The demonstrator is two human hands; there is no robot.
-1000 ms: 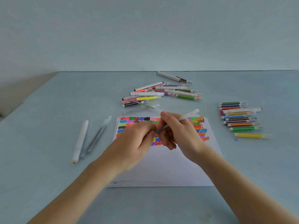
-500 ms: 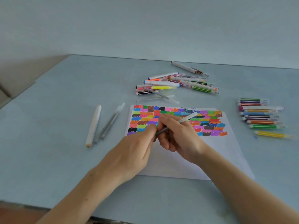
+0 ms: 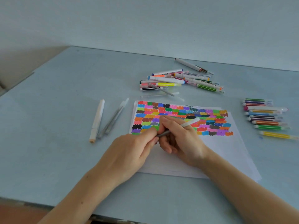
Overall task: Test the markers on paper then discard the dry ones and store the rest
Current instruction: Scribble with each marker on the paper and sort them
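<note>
A white sheet of paper (image 3: 226, 152) lies in front of me, its upper part filled with many coloured scribble patches. My right hand (image 3: 181, 141) grips a thin grey pen (image 3: 190, 123) with a white end, slanted over the paper. My left hand (image 3: 134, 151) meets it from the left, thumb and fingers pinching the pen's lower end, which may be its cap. The pen's tip is hidden between my hands.
A loose heap of markers (image 3: 179, 81) lies beyond the paper. To the right several markers (image 3: 265, 118) lie side by side in a neat row. A white marker (image 3: 97, 121) and two grey pens (image 3: 113, 118) lie left of the paper. The table's near edge (image 3: 48, 206) is close.
The camera has tilted and shifted, so the table edge now shows at lower left. Both hands stay together on the grey pen over the paper, barely moved.
</note>
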